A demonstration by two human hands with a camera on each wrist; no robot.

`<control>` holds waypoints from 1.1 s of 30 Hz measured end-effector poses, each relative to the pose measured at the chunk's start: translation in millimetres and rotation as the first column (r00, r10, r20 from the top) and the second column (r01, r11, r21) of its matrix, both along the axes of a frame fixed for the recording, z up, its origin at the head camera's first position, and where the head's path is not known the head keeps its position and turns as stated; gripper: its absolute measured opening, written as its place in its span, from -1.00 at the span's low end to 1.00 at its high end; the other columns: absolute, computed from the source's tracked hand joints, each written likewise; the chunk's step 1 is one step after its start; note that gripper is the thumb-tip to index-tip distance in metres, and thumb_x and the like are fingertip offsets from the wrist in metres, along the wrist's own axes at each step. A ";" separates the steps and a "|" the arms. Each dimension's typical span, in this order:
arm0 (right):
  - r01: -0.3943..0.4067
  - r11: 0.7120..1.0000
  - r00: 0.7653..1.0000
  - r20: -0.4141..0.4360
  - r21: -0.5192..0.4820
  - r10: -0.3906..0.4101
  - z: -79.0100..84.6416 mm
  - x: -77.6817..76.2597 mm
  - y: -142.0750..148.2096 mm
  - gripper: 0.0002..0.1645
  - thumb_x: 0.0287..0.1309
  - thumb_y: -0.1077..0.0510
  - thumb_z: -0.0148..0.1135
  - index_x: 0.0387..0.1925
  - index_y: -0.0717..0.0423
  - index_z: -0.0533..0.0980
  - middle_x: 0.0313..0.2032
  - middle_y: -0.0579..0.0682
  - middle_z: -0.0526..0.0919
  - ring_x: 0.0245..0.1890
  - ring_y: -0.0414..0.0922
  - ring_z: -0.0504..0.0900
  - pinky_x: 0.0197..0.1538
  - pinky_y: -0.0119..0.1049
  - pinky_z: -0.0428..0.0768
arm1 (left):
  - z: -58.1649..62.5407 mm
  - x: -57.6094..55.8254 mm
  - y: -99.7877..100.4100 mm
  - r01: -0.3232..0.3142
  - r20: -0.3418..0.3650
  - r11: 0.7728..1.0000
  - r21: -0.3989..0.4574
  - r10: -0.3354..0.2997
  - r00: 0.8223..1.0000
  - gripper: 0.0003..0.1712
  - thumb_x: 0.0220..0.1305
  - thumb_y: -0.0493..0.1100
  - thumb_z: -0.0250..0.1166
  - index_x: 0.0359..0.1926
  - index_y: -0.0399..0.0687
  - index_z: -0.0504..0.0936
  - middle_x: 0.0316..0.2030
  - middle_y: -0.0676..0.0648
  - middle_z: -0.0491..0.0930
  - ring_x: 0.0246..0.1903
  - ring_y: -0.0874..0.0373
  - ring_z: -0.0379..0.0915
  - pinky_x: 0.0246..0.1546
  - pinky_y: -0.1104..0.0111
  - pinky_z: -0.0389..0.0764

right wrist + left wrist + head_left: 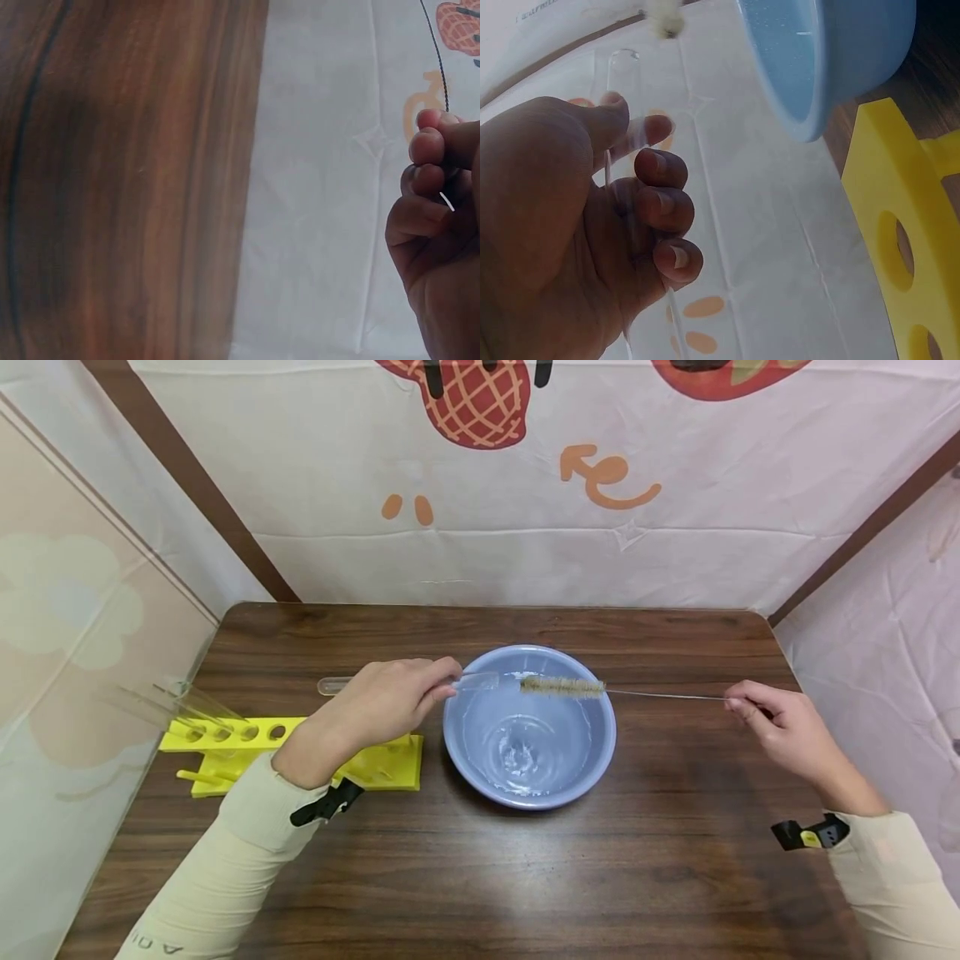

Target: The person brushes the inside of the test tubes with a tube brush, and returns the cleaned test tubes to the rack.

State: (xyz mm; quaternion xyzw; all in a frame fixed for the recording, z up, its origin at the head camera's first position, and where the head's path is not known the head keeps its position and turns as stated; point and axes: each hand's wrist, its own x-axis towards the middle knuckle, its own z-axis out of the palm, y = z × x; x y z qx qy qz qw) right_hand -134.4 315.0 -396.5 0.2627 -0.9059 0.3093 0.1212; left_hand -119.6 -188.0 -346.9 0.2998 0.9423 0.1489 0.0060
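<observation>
My left hand grips a clear glass test tube lying sideways, its mouth over the left part of a blue basin of water. In the left wrist view the tube runs between thumb and fingers and along the palm. My right hand pinches the thin twisted wire handle of a test tube brush. The brush's bristle head hovers over the basin, pointing at the tube's mouth with a small gap between them. In the right wrist view the wire rises from my fingertips.
A yellow test tube rack stands left of the basin, partly behind my left forearm. Several glass tubes lean in its holes at the left end. The wooden table meets a printed cloth wall at the back.
</observation>
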 end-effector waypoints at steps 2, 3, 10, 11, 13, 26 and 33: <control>0.010 1.000 1.000 0.014 0.000 -0.010 -3.8 1.0 1.2 -0.72 0.27 0.50 0.22 -0.31 0.06 0.63 -0.50 -0.27 0.54 -0.55 -0.32 0.43 -0.48 -0.48 0.34 | 0.5 0.5 -0.7 -0.008 0.008 1.000 0.014 0.007 1.000 -0.75 0.56 -0.01 0.13 0.12 0.05 0.53 -0.24 0.07 0.63 -0.33 0.15 0.49 -0.29 0.22 0.55; 0.011 1.000 1.000 0.020 0.002 -0.011 -5.9 1.6 1.6 -0.71 0.27 0.50 0.22 -0.32 0.05 0.62 -0.50 -0.26 0.54 -0.56 -0.31 0.42 -0.49 -0.48 0.34 | 0.5 0.9 -1.3 -0.013 0.015 1.000 0.022 0.013 1.000 -0.74 0.56 -0.01 0.12 0.14 0.04 0.53 -0.23 0.07 0.63 -0.33 0.15 0.48 -0.29 0.23 0.54; 0.010 1.000 0.996 0.089 -0.006 -0.009 -20.0 8.3 3.7 -0.71 0.30 0.48 0.21 -0.34 0.01 0.58 -0.54 -0.23 0.45 -0.63 -0.32 0.33 -0.56 -0.44 0.29 | 2.6 5.7 -5.4 -0.090 0.028 0.989 0.119 0.088 0.996 -0.70 0.58 -0.03 0.09 0.19 -0.02 0.45 -0.13 -0.01 0.65 -0.26 0.10 0.53 -0.21 0.16 0.58; 0.010 1.000 0.995 0.096 -0.010 -0.009 -21.6 9.3 3.5 -0.71 0.30 0.48 0.20 -0.34 0.02 0.58 -0.55 -0.21 0.45 -0.63 -0.32 0.33 -0.56 -0.44 0.29 | 3.3 6.9 -6.4 -0.104 0.029 0.985 0.141 0.101 0.994 -0.69 0.59 -0.03 0.09 0.19 -0.05 0.43 -0.17 -0.02 0.64 -0.30 0.10 0.53 -0.24 0.17 0.58; 0.008 1.000 0.994 0.108 -0.012 -0.007 -24.3 11.2 3.0 -0.70 0.31 0.48 0.20 -0.36 0.01 0.56 -0.56 -0.20 0.43 -0.63 -0.32 0.33 -0.56 -0.43 0.29 | 4.3 9.4 -9.0 -0.131 0.031 0.973 0.188 0.128 0.991 -0.67 0.59 -0.06 0.09 0.20 -0.11 0.36 -0.27 -0.04 0.59 -0.38 0.10 0.48 -0.33 0.21 0.55; -0.013 1.000 0.988 0.152 -0.020 0.016 -30.0 20.1 -2.7 -0.68 0.35 0.45 0.17 -0.38 -0.03 0.50 -0.57 -0.09 0.43 -0.61 -0.31 0.34 -0.55 -0.40 0.31 | 2.3 31.3 -28.4 -0.182 -0.077 0.785 0.592 0.280 0.957 -0.73 0.58 -0.29 -0.03 0.14 -0.38 0.20 -0.32 -0.17 0.48 -0.44 0.11 0.29 -0.40 0.39 0.33; -0.018 1.000 0.987 0.159 -0.012 0.019 -28.4 21.1 -4.7 -0.66 0.34 0.45 0.18 -0.39 -0.06 0.49 -0.59 -0.05 0.43 -0.63 -0.32 0.32 -0.56 -0.40 0.30 | 12.8 45.5 -41.5 -0.037 -0.135 0.505 0.862 0.298 0.945 -0.76 0.60 -0.25 -0.05 0.05 -0.41 0.26 -0.34 -0.14 0.46 -0.31 0.14 0.41 -0.20 0.44 0.47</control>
